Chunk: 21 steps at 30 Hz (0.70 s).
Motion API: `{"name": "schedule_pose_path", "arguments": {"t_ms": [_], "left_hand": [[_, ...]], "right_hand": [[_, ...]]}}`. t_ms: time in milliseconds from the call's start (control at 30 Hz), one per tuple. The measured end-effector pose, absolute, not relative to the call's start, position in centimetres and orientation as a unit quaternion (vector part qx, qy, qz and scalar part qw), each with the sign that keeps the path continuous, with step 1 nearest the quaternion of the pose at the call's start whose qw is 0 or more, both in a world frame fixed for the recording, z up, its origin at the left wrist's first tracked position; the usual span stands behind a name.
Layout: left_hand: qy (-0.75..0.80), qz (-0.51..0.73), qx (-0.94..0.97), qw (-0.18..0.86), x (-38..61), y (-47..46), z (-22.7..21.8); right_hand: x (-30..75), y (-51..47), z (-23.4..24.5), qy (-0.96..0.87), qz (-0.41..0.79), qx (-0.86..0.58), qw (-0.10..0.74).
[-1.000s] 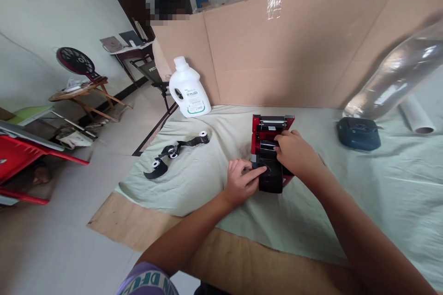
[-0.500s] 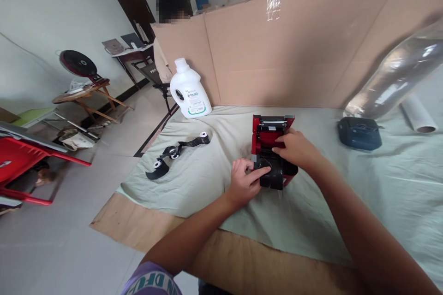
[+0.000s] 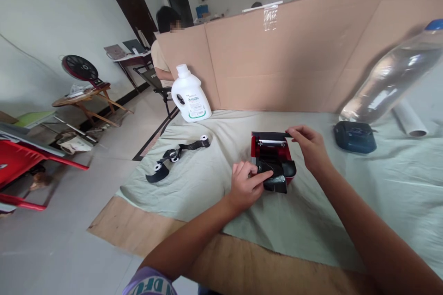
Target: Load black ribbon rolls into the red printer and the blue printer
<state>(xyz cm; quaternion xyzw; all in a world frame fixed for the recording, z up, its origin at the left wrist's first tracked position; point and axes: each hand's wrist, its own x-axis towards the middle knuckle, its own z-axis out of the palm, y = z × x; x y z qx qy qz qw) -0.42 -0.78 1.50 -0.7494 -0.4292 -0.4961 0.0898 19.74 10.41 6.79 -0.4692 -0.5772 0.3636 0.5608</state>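
Note:
A small red and black printer (image 3: 254, 150) stands on the cloth with its lid (image 3: 270, 134) raised and a light roller bar across the inside. Out of its front hangs a black paper strip (image 3: 276, 185). My left hand (image 3: 245, 183) grips the printer's left front side, its index finger stretched over the strip and pressing on it. At the lid's upper right corner, my right hand (image 3: 309, 144) pinches the edge between thumb and fingers. Left of the printer lie several small rolls of black paper (image 3: 173, 154) with white cores, partly unrolled.
A white detergent bottle (image 3: 192, 97) stands at the back left before a cardboard wall (image 3: 273, 69). To the right are a dark blue case (image 3: 355, 137), a large clear bottle (image 3: 387, 78) and a white tube (image 3: 411, 120). A person (image 3: 161, 57) sits beyond the cardboard.
My right hand has moved from inside the printer up to the lid's right corner. The lid has tipped forward somewhat. My left hand stays on the strip.

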Motion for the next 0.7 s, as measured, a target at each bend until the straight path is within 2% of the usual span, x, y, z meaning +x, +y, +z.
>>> {"name": "schedule_pose_path", "arguments": {"t_ms": [200,300,700], "left_hand": [[-0.373,-0.431,-0.801,0.183,0.0,-1.3,2.0],[-0.373,-0.403,-0.812,0.198,0.5,-1.5,2.0],[-0.367,-0.409,-0.817,0.173,0.8,-1.2,3.2]], "right_hand": [[20.6,7.6,2.1,-0.532,0.479,-0.438,0.544],[20.3,7.4,0.6,-0.510,0.534,-0.408,0.536],[19.5,7.6,-0.7,-0.501,0.537,-0.371,0.569]]}}
